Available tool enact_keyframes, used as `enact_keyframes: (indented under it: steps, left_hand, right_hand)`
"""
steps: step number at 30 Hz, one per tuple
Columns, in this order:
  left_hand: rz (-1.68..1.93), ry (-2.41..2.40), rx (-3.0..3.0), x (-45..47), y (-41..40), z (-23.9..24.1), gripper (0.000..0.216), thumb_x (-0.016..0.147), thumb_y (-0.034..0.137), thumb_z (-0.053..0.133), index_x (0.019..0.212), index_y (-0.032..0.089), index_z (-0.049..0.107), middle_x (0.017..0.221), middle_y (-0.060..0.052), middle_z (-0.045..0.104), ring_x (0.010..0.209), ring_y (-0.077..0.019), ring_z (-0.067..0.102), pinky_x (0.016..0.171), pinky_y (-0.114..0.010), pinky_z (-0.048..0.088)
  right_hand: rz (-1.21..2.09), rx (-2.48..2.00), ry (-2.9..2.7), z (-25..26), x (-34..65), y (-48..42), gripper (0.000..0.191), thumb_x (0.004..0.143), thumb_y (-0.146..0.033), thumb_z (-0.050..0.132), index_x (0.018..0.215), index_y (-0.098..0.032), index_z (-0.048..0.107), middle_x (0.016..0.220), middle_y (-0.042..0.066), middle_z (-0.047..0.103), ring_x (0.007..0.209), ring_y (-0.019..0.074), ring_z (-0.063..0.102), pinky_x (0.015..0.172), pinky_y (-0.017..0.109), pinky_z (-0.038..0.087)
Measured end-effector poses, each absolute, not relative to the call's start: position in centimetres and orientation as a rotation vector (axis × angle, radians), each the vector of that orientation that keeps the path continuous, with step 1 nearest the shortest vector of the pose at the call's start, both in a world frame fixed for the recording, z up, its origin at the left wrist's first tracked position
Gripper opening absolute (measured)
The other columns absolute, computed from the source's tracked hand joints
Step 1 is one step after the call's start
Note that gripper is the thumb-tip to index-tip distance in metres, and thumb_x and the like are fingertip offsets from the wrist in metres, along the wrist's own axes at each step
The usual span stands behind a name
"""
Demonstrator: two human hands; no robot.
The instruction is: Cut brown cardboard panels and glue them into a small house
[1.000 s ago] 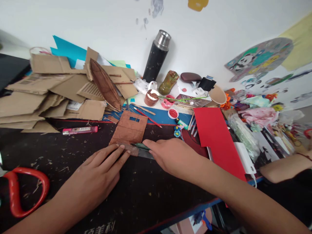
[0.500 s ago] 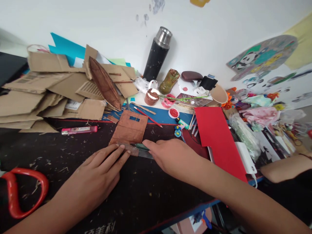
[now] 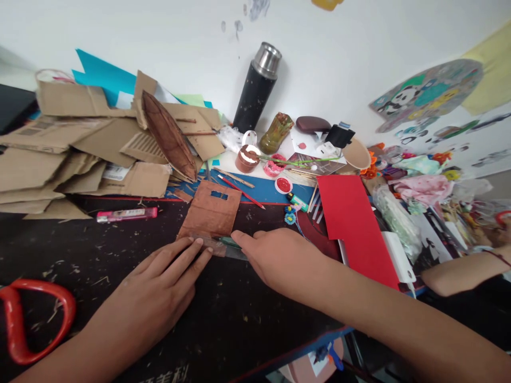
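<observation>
A brown-painted cardboard piece (image 3: 211, 210), with two small rectangular holes near its top, lies flat on the dark table. Across its lower end rests a clear ruler (image 3: 238, 255). My left hand (image 3: 163, 284) lies with fingers stretched out, fingertips pressing on the ruler and the cardboard. My right hand (image 3: 279, 260) is closed round a slim green craft knife (image 3: 228, 241), held low along the ruler's upper edge. The knife's tip points left over the cardboard, and most of its handle is hidden in my fingers.
Cardboard scraps (image 3: 99, 143) pile up at the left, near a pink cutter (image 3: 126, 214) and red-handled scissors (image 3: 67, 308). Behind stand a black thermos (image 3: 255, 96) and paint pots (image 3: 247, 159). Red card (image 3: 355, 229) lies right; another person's arm (image 3: 455, 274) shows beyond.
The view has shifted slightly. The craft knife has drawn a little to the right along the ruler; my left hand stays pressed in the same spot.
</observation>
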State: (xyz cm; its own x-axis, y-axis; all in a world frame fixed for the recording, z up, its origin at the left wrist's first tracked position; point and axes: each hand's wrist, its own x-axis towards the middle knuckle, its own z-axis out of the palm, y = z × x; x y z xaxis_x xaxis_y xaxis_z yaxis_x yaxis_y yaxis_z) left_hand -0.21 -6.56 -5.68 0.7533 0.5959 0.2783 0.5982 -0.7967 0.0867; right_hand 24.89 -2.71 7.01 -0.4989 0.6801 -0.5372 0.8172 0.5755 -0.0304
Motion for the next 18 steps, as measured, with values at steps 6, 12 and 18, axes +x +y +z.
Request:
enact_keyframes:
  steps: [6, 12, 18]
  left_hand:
    - [-0.491, -1.002, -2.946, -0.3, -6.5, -5.5, 0.052, 0.102, 0.023, 0.041, 0.149, 0.016, 0.063, 0.145, -0.013, 0.072, 0.138, -0.0357, 0.061, 0.114, -0.054, 0.047]
    - [-0.528, -1.047, -2.964, -0.2, -6.6, -5.4, 0.050, 0.103, 0.021, 0.043, 0.147, 0.014, 0.065, 0.145, -0.015, 0.071, 0.139, -0.0364, 0.059, 0.116, -0.054, 0.043]
    - [-0.509, -1.090, -2.958, 0.1, -6.6, -5.4, 0.049, 0.104, 0.024, 0.043, 0.146, 0.012, 0.067, 0.145, -0.016, 0.072, 0.139, -0.0357, 0.058, 0.117, -0.052, 0.043]
  right_hand:
    - [-0.389, 1.170, 2.323, 7.3, 24.6, -2.2, 0.053, 0.095, -0.006, 0.055, 0.147, -0.013, 0.055, 0.094, 0.011, 0.077, 0.074, 0.0246, 0.075, 0.058, 0.032, 0.049]
    - [-0.312, 1.131, 2.306, 7.5, 22.7, -2.8, 0.055, 0.101, -0.011, 0.055, 0.156, -0.007, 0.049, 0.094, 0.016, 0.076, 0.077, 0.0263, 0.077, 0.058, 0.032, 0.053]
    - [-0.325, 1.230, 2.363, 6.6, 24.0, -3.2, 0.048, 0.104, -0.012, 0.051, 0.152, -0.012, 0.054, 0.091, 0.012, 0.078, 0.077, 0.0263, 0.077, 0.058, 0.033, 0.050]
